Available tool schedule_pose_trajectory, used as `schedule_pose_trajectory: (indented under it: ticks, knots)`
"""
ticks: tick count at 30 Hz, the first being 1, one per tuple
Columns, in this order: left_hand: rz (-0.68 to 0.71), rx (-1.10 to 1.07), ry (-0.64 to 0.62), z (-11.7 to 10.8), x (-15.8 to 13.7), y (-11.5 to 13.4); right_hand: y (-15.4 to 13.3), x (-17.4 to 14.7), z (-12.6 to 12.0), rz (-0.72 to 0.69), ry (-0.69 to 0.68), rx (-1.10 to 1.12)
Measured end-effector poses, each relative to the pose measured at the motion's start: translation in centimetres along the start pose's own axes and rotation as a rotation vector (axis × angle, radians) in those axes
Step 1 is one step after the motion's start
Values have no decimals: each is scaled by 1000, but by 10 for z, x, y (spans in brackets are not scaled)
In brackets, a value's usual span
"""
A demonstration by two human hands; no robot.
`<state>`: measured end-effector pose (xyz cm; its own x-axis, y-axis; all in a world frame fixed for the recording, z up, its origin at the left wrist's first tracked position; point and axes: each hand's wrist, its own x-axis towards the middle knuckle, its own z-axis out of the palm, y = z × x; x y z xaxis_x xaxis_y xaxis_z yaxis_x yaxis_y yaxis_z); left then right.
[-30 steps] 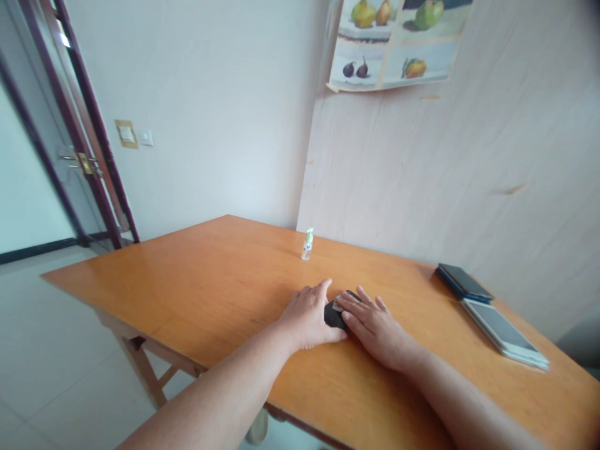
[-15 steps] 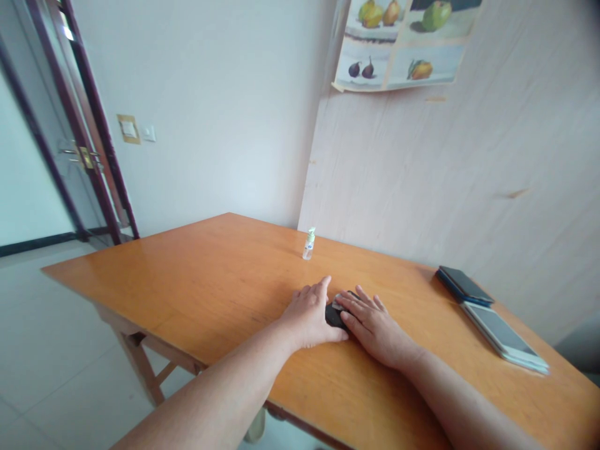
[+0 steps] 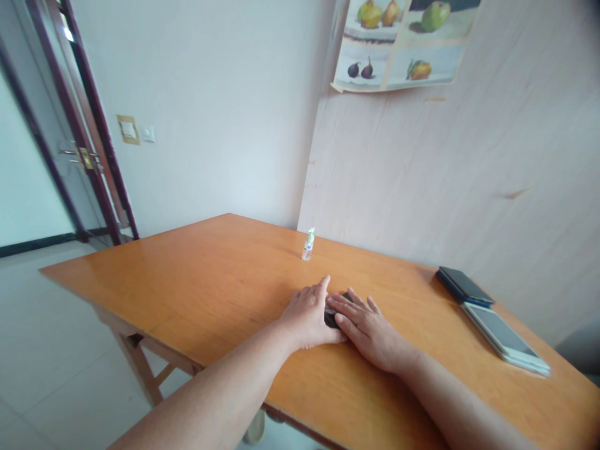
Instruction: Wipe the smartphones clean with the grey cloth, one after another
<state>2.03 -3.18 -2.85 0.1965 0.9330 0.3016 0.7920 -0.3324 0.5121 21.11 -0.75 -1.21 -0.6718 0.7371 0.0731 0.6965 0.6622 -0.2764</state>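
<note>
A small, flat black object (image 3: 330,320) lies on the wooden table between my hands, mostly covered by them; its kind cannot be made out. My left hand (image 3: 309,314) braces it from the left, thumb along the near side and index finger pointing away. Over its top lies my right hand (image 3: 363,324), fingers stretched and slightly apart. Beneath those fingertips shows a bit of pale, crumpled material (image 3: 329,307), like a wipe, pressed against the black surface. Beyond my hands stands a small clear pump bottle (image 3: 307,247) with a light green top.
The orange-brown wooden table (image 3: 187,281) has its left corner near a door (image 3: 89,156). At the right lie a dark tablet-like item (image 3: 465,284) and a white tablet-like item (image 3: 504,337). A fruit poster (image 3: 396,53) hangs on the wall behind.
My right hand has slid left across the black object, carrying the pale material with it and covering more of the surface. My left hand has stayed in place.
</note>
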Motion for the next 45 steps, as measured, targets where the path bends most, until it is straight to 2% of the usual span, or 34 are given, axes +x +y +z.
schedule_pose_trajectory:
  ticks: [2, 4, 8, 10, 12, 16, 18, 20, 24, 26, 28, 30, 32, 34, 36, 41, 43, 45]
  knots:
    - [9, 15, 2, 0, 0, -1, -13, -4, -2, -102, -42, 45]
    - [8, 13, -7, 0, 0, -1, -13, -2, -2, -100, -38, 34]
    - [-13, -10, -25, 0, 0, -1, 18, 7, 2, 159, 59, -91]
    - [-20, -5, -28, 0, 0, 0, 31, 9, 4, 246, 90, -139]
    - [-18, -3, -30, 0, 0, 0, 29, 7, 4, 221, 86, -145]
    - [6, -4, -24, -1, 0, 0, -5, -3, -2, -35, -5, -41]
    - [14, -2, -24, -2, -1, 0, -16, -5, -4, -107, -50, 6]
    - [13, -16, -25, -3, -1, 1, -12, -3, -4, -60, -45, 2]
    - [-28, -79, 7, -2, 0, 0, 23, 2, -1, 215, 41, -101]
    - [-68, -114, 41, 0, 3, -3, 32, 0, -1, 275, 59, -134]
    - [-116, -146, 74, 2, 7, -8, 27, -5, -2, 228, 48, -136]
    - [-143, -161, 89, 4, 11, -13, 10, -11, -5, 105, -2, -95]
    - [-138, -154, 90, 6, 12, -17, -8, -17, -8, -27, -69, -30]
    - [-122, -138, 83, 7, 12, -19, -17, -20, -10, -92, -106, 12]
    - [-108, -118, 70, 6, 11, -19, -13, -19, -10, -52, -93, 0]
    - [-57, -53, 46, 5, 10, -16, 22, -13, -8, 214, 14, -162]
    - [-19, -20, 60, 5, 10, -15, 22, -16, -11, 208, -5, -168]
    - [9, 10, 71, 4, 10, -14, 10, -21, -15, 119, -67, -125]
